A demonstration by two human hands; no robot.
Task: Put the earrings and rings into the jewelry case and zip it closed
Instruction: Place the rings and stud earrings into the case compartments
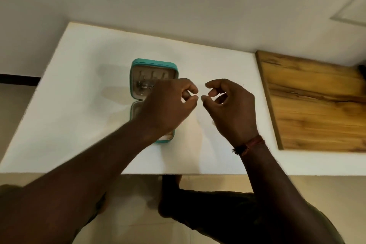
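The jewelry case [154,63] lies open on the table [79,105], left of centre, its lid behind its base. A wooden board [316,105] lies at the table's right end, well apart from it.

The case [154,62] has a teal shell, smooth and faintly leathery, with a dull sheen. Its lining [138,71] is beige and matt, soft-looking like suede or felt. Small pieces [144,85] in the lid glint like silvery metal. The tabletop [89,105] is white, smooth and matt. The board [316,105] is finished wood with strong grain and a slight gloss. The wrist band [249,145] is twisted red and black thread.
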